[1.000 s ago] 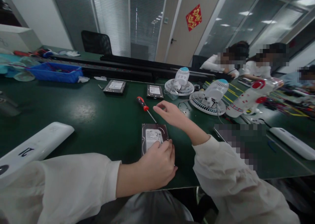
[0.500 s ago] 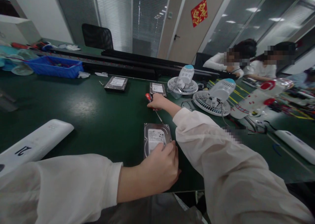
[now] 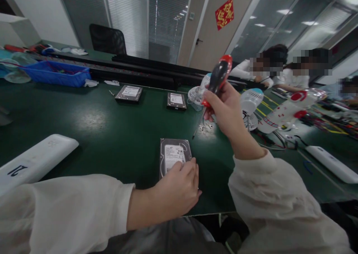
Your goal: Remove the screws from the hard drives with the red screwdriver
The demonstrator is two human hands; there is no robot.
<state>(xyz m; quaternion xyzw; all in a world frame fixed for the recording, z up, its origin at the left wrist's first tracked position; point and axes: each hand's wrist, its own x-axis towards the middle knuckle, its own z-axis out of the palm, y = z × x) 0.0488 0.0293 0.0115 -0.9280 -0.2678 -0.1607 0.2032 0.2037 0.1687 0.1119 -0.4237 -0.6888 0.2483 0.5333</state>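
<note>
A hard drive lies label up on the green table, close to its front edge. My left hand is closed on the drive's near right side, fingers bent over the edge, and it hides that corner. Raised to the right, my right hand grips a screwdriver by its red and black handle. The shaft slants down to the left, its tip above the table and apart from the drive. Several small screws lie loose on the table just beyond that tip.
Two more hard drives, one at left and one at centre, lie farther back. White fans stand behind my right hand. A blue bin is at the back left, a white numbered device at left. Co-workers sit at the far right.
My right hand has lifted the screwdriver from the far edge of the drive and swung it up and to the right. The loose screws now show. My left hand stays on the drive.
</note>
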